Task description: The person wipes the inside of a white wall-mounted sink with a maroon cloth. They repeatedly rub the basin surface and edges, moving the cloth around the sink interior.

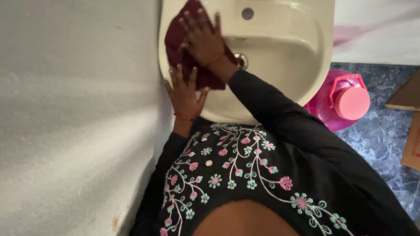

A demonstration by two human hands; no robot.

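Observation:
A cream washbasin [284,52] fixed to the wall fills the top of the view. A dark maroon cloth [175,41] lies over its left rim and inner side. My right hand [202,37] presses flat on the cloth, fingers spread, arm reaching across the bowl. My left hand [186,94] rests flat on the basin's near left rim, fingers apart, its fingertips touching the cloth's lower edge. The drain [241,60] shows just right of my right wrist, and a tap hole [247,13] sits at the far rim.
A grey-white wall [74,118] runs down the left, tight against the basin. A pink plastic jug with a pink cap [348,102] stands on the blue mottled floor [385,144] under the basin's right side. Brown cardboard pieces [409,96] lie at the right edge.

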